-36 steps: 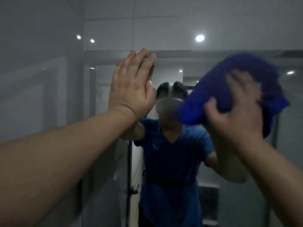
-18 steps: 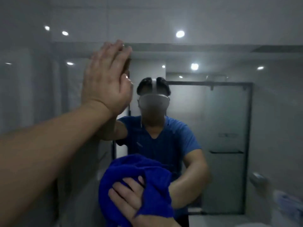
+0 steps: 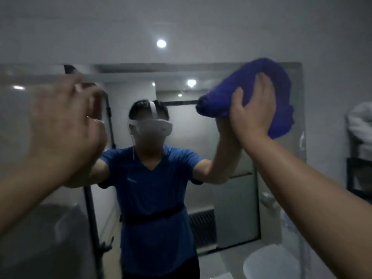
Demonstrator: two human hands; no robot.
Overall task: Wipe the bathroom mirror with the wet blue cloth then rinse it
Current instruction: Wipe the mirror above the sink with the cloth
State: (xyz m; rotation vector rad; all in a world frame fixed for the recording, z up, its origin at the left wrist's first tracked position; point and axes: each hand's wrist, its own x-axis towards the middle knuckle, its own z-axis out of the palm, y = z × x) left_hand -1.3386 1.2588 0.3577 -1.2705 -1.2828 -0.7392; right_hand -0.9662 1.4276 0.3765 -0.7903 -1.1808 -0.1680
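The bathroom mirror [image 3: 231, 158] fills the wall ahead and reflects a person in a blue shirt. A bunched blue cloth [image 3: 279, 91] sits against the mirror's upper right corner. My right hand [image 3: 253, 115] presses on the cloth with its palm flat and its fingers spread over the fabric. My left hand [image 3: 66, 125] is raised at the mirror's upper left, blurred by motion, fingers straight and upward; whether it touches the glass is unclear.
The mirror's right edge [image 3: 303, 117] meets a grey tiled wall. A dark rack with pale folded things [image 3: 360, 137] hangs on the far right. A round white shape [image 3: 267, 264] shows at the lower right of the mirror.
My right hand has carried the blue cloth from low at the mirror's middle up to its upper right corner. The view has shifted, and my left hand now looks blurred.
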